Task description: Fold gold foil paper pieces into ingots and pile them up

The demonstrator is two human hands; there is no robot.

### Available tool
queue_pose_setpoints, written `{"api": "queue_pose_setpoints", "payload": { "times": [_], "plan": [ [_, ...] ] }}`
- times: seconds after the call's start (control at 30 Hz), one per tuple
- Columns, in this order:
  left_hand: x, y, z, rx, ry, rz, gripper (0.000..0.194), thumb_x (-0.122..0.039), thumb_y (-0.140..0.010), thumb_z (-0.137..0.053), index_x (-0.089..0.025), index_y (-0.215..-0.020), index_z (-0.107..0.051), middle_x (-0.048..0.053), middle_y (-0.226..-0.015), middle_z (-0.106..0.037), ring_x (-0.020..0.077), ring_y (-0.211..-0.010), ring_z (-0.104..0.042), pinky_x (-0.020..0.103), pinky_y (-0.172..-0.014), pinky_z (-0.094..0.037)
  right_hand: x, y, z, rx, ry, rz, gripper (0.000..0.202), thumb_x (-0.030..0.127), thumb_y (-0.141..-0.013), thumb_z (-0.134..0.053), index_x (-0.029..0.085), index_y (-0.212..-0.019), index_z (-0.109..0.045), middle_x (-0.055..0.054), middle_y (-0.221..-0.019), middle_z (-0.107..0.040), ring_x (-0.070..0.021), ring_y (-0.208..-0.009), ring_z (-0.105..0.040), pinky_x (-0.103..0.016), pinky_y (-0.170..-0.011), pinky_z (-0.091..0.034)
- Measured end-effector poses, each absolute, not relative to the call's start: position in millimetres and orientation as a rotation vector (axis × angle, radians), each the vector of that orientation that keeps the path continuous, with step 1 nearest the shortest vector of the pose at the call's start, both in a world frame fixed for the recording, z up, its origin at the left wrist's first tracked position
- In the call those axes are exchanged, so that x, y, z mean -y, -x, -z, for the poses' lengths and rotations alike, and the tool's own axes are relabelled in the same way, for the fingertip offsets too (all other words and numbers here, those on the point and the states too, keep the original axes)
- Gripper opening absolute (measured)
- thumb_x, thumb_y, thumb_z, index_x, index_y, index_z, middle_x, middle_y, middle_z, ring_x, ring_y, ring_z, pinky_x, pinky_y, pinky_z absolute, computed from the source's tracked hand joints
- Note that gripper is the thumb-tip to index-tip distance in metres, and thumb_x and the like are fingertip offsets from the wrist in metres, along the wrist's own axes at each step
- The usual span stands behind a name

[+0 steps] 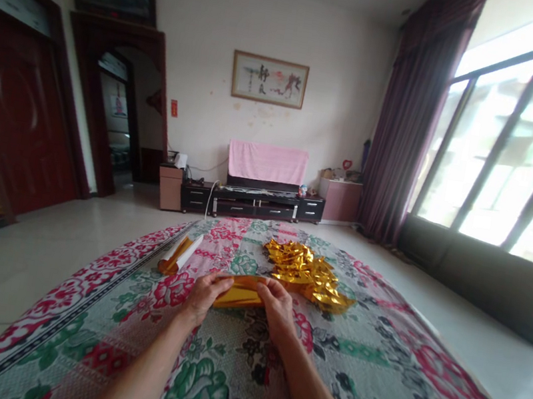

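Between my two hands is a sheet of shiny gold foil paper (242,295), bent or folded along its length. My left hand (206,292) pinches its left end, thumb on top. At the right end, the fingers of my right hand (277,301) are closed on the same sheet. Just beyond and to the right lies a pile of folded gold foil pieces (308,270), several with pointed ends. Off to the left rests a roll or stack of white-backed gold foil paper (180,253), apart from both hands.
A flowered cloth (200,395) in red, green and grey covers the surface under my hands. Farther off, a low black cabinet (260,206) stands against the wall, with a pink cloth (267,161) over what stands on it. Large windows (507,150) are on the right.
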State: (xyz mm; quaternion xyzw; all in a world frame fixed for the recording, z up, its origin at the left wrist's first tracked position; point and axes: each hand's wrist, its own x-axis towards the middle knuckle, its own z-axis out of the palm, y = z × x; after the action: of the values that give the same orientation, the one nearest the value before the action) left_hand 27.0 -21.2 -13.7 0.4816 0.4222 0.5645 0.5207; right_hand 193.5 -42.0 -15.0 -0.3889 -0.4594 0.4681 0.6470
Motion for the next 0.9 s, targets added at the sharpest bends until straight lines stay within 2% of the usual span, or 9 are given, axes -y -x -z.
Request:
{"api": "queue_pose_setpoints", "payload": {
  "times": [0.2, 0.53, 0.77, 0.9],
  "plan": [
    [22.7, -25.8, 12.2, -1.007, -1.156, -1.409, 0.040, -0.042, -0.053, -0.071, -0.011, -0.078, -0.069, 0.004, -0.062, -0.064, 0.0154, -0.061, -0.058, 0.024, -0.058, -0.042, 48.1, -193.3, 8.3, 1.052, 0.911, -1.054, 0.024, 0.039, -0.063, -0.064, 0.015, -0.067, -0.059, 0.002, -0.061, -0.054, -0.0088, -0.054, -0.043, -0.018, -0.050, -0.033],
    [17.4, -23.0, 19.3, -1.004, -1.194, -1.441, 0.031, -0.039, -0.058, -0.068, -0.012, -0.075, -0.069, 0.001, -0.057, -0.059, 0.0117, -0.055, -0.051, 0.023, -0.054, -0.038, 44.8, -195.5, 11.1, 1.064, 0.925, -1.043, 0.023, 0.038, -0.066, -0.061, 0.016, -0.066, -0.055, 0.004, -0.056, -0.044, -0.0080, -0.052, -0.036, -0.019, -0.048, -0.028],
    [19.2, -24.7, 18.1, -1.005, -1.252, -1.444, 0.026, -0.037, -0.062, -0.066, -0.012, -0.069, -0.067, -0.003, -0.051, -0.051, 0.0069, -0.048, -0.041, 0.019, -0.049, -0.031, 42.9, -196.2, 12.9, 1.060, 0.936, -1.026, 0.022, 0.038, -0.064, -0.060, 0.016, -0.064, -0.056, 0.004, -0.056, -0.045, -0.0085, -0.052, -0.037, -0.019, -0.048, -0.029],
    [18.7, -24.5, 19.6, -1.019, -1.262, -1.432, 0.031, -0.040, -0.062, -0.066, -0.012, -0.076, -0.069, -0.001, -0.055, -0.057, 0.0097, -0.051, -0.046, 0.021, -0.051, -0.033, 43.7, -195.8, 12.2, 1.029, 0.919, -1.034, 0.022, 0.037, -0.064, -0.061, 0.016, -0.064, -0.056, 0.003, -0.056, -0.046, -0.0088, -0.052, -0.039, -0.019, -0.048, -0.030]
  ]
}}
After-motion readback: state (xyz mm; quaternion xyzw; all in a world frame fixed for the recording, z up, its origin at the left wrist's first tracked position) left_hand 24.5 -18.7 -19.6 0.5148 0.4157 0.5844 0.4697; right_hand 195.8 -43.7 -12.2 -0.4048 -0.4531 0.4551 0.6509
